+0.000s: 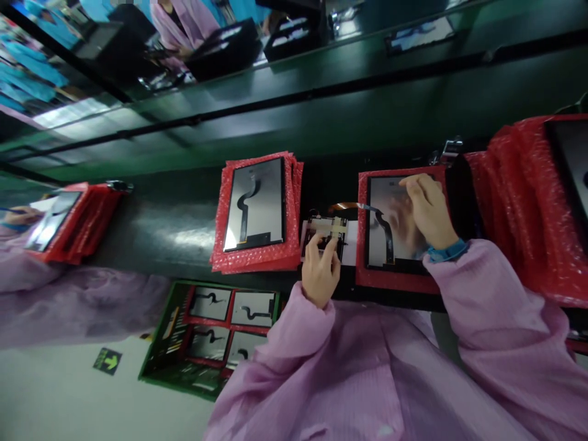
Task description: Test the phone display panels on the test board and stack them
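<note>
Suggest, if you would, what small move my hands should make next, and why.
The left hand should probably check the orange end of the ribbon cable at the taped board: that end lies near the board's upper edge, but its connection is unclear; the left hand is at the board, the right over the display panel.

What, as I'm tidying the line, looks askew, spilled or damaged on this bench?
Nothing looks plainly spilled or damaged. Slightly askew is the red bubble-wrap stack under the display panel beyond the person's left hand, toward the left: its layers jut out unevenly at the edges instead of lining up.
</note>
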### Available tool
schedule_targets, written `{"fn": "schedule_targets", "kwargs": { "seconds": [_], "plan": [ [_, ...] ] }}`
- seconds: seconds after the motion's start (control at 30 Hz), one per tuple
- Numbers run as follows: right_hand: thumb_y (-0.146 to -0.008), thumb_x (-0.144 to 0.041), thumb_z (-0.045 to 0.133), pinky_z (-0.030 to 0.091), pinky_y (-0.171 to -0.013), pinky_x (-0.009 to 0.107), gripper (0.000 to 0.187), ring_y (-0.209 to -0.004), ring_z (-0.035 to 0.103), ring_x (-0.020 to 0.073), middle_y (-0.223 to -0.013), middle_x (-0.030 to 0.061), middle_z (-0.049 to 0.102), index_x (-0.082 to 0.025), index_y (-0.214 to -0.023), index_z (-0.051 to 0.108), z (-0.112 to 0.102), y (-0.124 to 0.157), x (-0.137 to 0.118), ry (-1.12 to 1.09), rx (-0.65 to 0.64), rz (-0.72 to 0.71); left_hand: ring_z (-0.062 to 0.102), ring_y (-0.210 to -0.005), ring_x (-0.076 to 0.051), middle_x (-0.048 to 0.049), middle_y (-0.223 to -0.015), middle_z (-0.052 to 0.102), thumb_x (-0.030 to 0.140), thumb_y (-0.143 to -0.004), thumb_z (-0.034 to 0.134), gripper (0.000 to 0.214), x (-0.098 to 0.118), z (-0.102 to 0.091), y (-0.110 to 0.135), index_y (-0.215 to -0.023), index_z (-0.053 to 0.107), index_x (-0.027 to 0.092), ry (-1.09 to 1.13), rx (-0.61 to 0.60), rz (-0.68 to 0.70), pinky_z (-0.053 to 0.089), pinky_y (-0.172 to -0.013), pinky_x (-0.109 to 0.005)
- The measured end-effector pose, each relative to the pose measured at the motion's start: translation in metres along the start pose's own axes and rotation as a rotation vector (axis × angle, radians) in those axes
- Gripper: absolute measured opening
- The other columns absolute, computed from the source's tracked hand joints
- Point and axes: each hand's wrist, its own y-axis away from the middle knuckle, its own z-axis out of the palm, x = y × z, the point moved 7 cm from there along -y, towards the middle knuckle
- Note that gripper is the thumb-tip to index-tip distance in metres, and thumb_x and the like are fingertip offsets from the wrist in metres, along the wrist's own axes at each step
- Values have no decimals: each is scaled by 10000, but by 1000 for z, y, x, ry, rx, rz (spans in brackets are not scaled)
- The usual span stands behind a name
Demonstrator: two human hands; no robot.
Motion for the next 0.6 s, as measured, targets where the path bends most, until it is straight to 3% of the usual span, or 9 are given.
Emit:
{"fn": "schedule_targets", "kwargs": {
  "seconds": [0.13, 0.4, 0.5, 0.6],
  "plan": [
    [-1016, -461, 367, 416, -1010, 485, 349, -1043, 601, 263, -1015, 77, 677, -233, -905, 607, -5, 0, -4, -11, -10, 12, 582, -1216, -296, -195, -1362, 506, 147, -966, 484, 369, -9, 12, 19, -1292, 649, 197, -58, -77, 29, 529, -1013, -458],
    [-1015, -425, 360, 429, -992, 449, 340, -1018, 610, 238, -998, 66, 690, -234, -917, 624, -14, -1, -4, -16, 34, 30, 580, -1219, -327, -198, -1397, 531, 94, -923, 489, 451, -5, 21, 19, -1327, 643, 220, -181, -146, 107, 539, -991, -502],
    [-1009, -458, 379, 444, -973, 460, 345, -996, 603, 250, -982, 75, 685, -238, -902, 622, -25, 0, -4, 57, 42, -15, 602, -1193, -324, -184, -1387, 574, 86, -907, 489, 463, -3, 24, 18, -1319, 641, 232, -246, -155, 142, 554, -977, -507],
    [-966, -484, 448, 468, -927, 496, 308, -919, 594, 269, -928, 94, 663, -236, -883, 611, -43, 19, 1, 203, 39, -30, 609, -1194, -329, -185, -1335, 619, 76, -893, 485, 442, 1, 20, 16, -1284, 655, 195, -225, -118, 194, 553, -997, -517]
  ]
}}
